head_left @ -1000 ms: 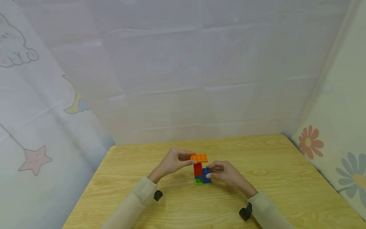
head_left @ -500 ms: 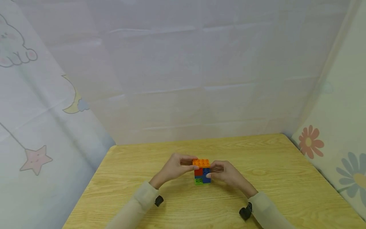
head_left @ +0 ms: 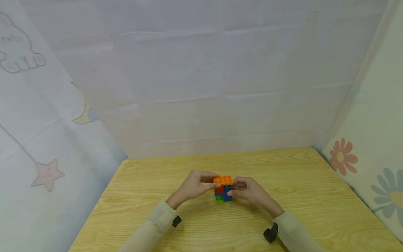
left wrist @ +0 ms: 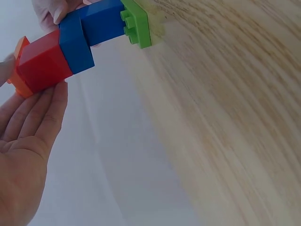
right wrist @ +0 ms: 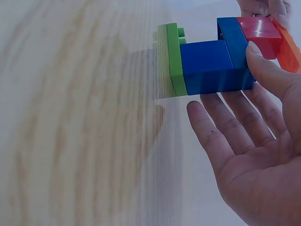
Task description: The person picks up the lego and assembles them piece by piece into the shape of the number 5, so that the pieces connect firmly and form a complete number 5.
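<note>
A small tower of toy building bricks stands upright on the table. Its base is a green plate (head_left: 218, 200) with studs; a blue brick (right wrist: 207, 66) sits on that, and a darker blue brick (left wrist: 76, 44) juts sideways above it. Higher up are a red brick (left wrist: 44, 63) and, on top, an orange studded plate (head_left: 223, 180). My left hand (head_left: 193, 185) pinches the orange plate between thumb and fingers from the left. From the right, my right hand (head_left: 250, 191) grips the blue bricks, its thumb on the darker one.
The wood-grain table (head_left: 283, 168) spreads around the tower. Pale sheets (head_left: 176, 87) hang behind it and at both sides, printed with a star, moon and flowers. Each wrist carries a small black camera (head_left: 270, 234).
My left hand has lowered the orange plate and shifted it slightly right, onto the red brick. The right hand has stayed in place on the blue bricks.
</note>
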A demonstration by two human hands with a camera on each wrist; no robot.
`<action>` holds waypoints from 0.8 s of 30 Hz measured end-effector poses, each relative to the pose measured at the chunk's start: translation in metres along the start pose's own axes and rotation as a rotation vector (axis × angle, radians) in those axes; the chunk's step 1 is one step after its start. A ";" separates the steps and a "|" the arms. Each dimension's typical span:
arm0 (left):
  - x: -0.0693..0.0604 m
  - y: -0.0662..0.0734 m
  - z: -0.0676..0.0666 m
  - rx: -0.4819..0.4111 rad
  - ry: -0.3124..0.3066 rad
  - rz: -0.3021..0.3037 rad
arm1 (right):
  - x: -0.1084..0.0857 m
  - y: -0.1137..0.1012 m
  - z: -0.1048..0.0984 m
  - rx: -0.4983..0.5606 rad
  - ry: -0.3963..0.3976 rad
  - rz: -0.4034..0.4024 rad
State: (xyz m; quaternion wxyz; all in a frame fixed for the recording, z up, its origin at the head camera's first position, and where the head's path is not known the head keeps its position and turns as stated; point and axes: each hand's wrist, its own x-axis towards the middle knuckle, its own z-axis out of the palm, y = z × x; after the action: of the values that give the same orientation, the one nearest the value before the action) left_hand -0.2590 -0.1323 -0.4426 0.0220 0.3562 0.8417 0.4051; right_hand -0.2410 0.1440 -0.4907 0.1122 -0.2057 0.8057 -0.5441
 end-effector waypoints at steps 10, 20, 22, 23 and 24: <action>-0.001 0.004 0.002 0.025 0.004 0.034 | -0.002 -0.002 0.000 0.008 -0.004 -0.016; -0.001 0.010 0.001 0.155 -0.007 0.109 | -0.002 0.001 -0.001 0.002 -0.006 -0.010; -0.001 0.011 0.000 0.160 -0.010 0.111 | -0.002 0.000 -0.001 -0.001 -0.007 -0.011; -0.002 0.012 -0.001 0.161 -0.011 0.112 | -0.002 0.000 0.000 0.000 -0.007 -0.007; -0.002 0.012 -0.001 0.155 -0.013 0.111 | -0.002 -0.001 0.000 0.001 -0.007 -0.005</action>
State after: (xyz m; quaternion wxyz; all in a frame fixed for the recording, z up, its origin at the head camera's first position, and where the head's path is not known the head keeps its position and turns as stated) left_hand -0.2511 -0.1292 -0.4338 -0.0229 0.4056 0.8494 0.3369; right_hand -0.2390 0.1444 -0.4901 0.1137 -0.2095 0.8045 -0.5440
